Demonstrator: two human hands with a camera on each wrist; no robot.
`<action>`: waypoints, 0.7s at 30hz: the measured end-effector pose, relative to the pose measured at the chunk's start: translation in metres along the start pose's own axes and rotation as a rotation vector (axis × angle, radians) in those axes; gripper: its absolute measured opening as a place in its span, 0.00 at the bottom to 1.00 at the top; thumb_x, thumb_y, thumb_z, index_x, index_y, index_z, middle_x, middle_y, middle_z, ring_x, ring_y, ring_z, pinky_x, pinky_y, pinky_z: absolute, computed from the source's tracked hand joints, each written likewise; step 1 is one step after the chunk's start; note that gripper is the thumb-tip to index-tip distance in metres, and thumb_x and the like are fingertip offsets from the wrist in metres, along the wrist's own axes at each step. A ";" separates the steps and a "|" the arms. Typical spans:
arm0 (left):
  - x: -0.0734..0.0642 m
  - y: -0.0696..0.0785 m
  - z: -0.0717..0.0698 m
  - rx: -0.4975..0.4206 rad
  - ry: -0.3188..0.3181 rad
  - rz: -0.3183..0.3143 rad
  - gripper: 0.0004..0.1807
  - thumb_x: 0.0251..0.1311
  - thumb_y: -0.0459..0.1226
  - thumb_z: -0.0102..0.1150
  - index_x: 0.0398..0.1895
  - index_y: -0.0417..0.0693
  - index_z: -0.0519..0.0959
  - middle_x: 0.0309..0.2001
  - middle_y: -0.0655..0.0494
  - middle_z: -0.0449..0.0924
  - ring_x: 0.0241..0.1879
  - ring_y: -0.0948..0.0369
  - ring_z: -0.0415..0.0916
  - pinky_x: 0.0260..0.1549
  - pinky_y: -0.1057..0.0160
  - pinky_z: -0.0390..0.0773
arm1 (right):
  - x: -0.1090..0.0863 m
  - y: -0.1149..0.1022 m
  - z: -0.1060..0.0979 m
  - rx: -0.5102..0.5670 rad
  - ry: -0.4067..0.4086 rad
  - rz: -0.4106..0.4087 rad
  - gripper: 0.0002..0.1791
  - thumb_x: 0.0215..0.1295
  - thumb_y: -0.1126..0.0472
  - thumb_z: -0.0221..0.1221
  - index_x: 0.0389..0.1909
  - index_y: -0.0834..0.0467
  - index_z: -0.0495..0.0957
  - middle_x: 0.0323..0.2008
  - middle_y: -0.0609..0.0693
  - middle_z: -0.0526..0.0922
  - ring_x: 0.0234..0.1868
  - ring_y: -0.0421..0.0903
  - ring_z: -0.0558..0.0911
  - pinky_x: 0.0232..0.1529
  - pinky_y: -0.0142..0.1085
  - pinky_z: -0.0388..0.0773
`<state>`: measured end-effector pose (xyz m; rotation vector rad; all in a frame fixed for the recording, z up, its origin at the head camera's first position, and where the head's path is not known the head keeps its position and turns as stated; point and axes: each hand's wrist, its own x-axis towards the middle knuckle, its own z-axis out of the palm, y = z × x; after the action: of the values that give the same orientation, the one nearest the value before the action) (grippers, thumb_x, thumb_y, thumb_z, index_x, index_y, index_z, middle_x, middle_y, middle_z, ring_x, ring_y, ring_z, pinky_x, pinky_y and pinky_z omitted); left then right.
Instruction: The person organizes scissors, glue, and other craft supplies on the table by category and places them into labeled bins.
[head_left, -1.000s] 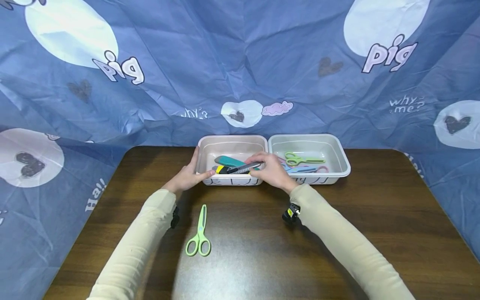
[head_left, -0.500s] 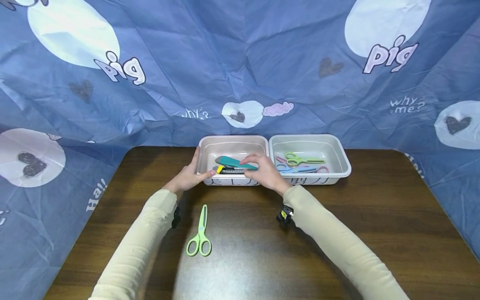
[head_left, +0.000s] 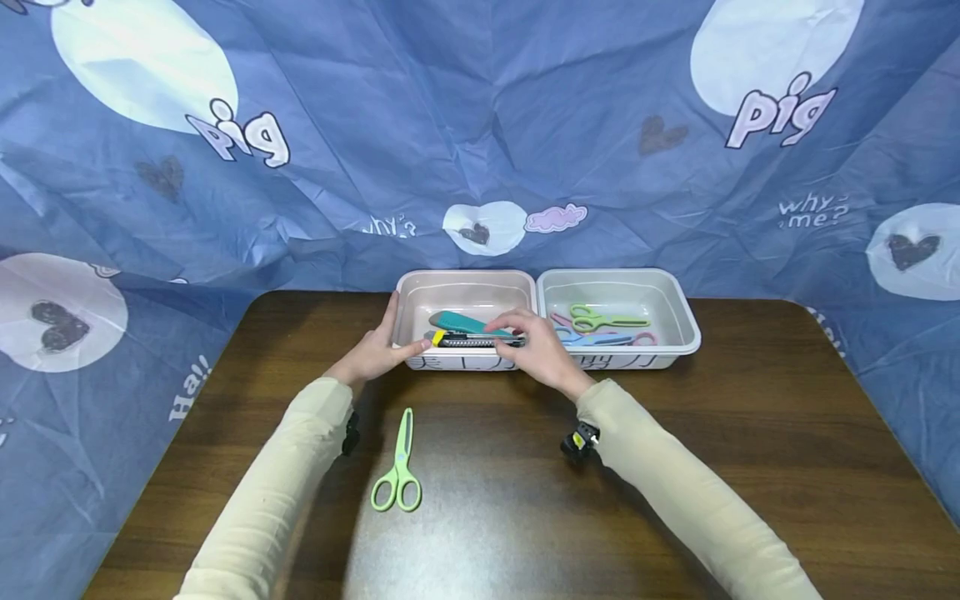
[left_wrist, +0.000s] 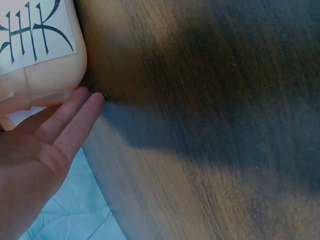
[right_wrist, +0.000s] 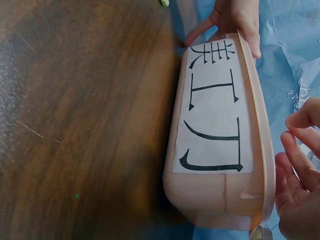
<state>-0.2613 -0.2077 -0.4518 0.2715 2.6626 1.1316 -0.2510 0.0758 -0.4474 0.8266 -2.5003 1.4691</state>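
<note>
At the pink storage box [head_left: 465, 279], my left hand [head_left: 375, 350] grips the front left corner, thumb over the rim and fingers along the outer left side. In the left wrist view its fingers [left_wrist: 75, 117] lie straight by the box's lower corner. My right hand [head_left: 542, 348] reaches over the box's right end, thumb and fingertips pinching a grey-and-black utility knife [head_left: 480, 337] lying level. Beside it are a yellow-and-black utility knife [head_left: 439, 338] and a teal one [head_left: 461, 322]. In the right wrist view the right hand [right_wrist: 302, 175] has curled fingers; the knives are hidden behind the wall.
A whitish box [head_left: 678, 308] stands against the pink box's right side, with green scissors [head_left: 588, 318] and blue scissors [head_left: 592, 339] inside. Another green pair of scissors [head_left: 402, 467] lies on the brown table [head_left: 480, 500]. A blue printed cloth [head_left: 480, 125] hangs behind.
The right hand has lowered the grey-and-black knife from a tilt to level in the pink box, moved left, then slightly back right. The left hand has stayed at the corner.
</note>
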 end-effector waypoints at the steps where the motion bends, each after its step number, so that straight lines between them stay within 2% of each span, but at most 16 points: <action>1: 0.000 0.000 0.000 -0.001 -0.001 -0.003 0.60 0.60 0.54 0.60 0.76 0.50 0.25 0.70 0.26 0.44 0.67 0.36 0.53 0.64 0.43 0.54 | -0.001 0.000 0.001 0.002 0.007 -0.008 0.13 0.55 0.72 0.62 0.42 0.62 0.84 0.43 0.52 0.83 0.47 0.50 0.78 0.49 0.45 0.74; 4: 0.000 0.000 0.000 0.001 0.000 -0.008 0.60 0.60 0.54 0.60 0.76 0.50 0.25 0.70 0.26 0.44 0.67 0.36 0.53 0.64 0.43 0.54 | -0.006 -0.001 0.003 -0.003 0.030 -0.044 0.13 0.53 0.72 0.62 0.41 0.62 0.85 0.43 0.52 0.83 0.48 0.48 0.77 0.51 0.42 0.72; 7: 0.001 -0.001 0.000 -0.002 0.000 -0.008 0.60 0.60 0.54 0.60 0.76 0.48 0.25 0.70 0.25 0.44 0.67 0.36 0.53 0.64 0.43 0.54 | -0.011 -0.003 0.005 0.004 0.038 -0.078 0.12 0.54 0.73 0.62 0.40 0.63 0.85 0.43 0.52 0.82 0.49 0.48 0.77 0.52 0.44 0.73; 12: 0.001 -0.002 0.000 -0.004 -0.003 -0.002 0.60 0.60 0.54 0.60 0.76 0.49 0.25 0.70 0.25 0.45 0.67 0.36 0.53 0.64 0.43 0.54 | -0.018 -0.009 0.009 0.019 0.046 -0.114 0.12 0.54 0.73 0.62 0.40 0.62 0.85 0.43 0.50 0.81 0.47 0.47 0.77 0.46 0.47 0.76; 18: 0.001 -0.002 0.000 0.003 -0.004 -0.002 0.59 0.60 0.53 0.60 0.76 0.50 0.24 0.70 0.26 0.45 0.67 0.36 0.54 0.64 0.43 0.53 | -0.023 -0.011 0.016 0.011 -0.004 -0.126 0.13 0.53 0.72 0.63 0.40 0.59 0.85 0.42 0.48 0.81 0.47 0.45 0.77 0.49 0.39 0.73; 21: 0.001 -0.002 0.000 0.001 -0.006 0.002 0.60 0.60 0.53 0.60 0.76 0.49 0.24 0.70 0.26 0.44 0.67 0.36 0.53 0.64 0.43 0.54 | -0.025 -0.011 0.019 -0.012 -0.022 -0.134 0.13 0.53 0.72 0.64 0.40 0.59 0.85 0.43 0.49 0.82 0.49 0.45 0.76 0.52 0.38 0.71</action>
<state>-0.2627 -0.2084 -0.4533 0.2770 2.6589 1.1280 -0.2216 0.0658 -0.4582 0.9927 -2.4143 1.4076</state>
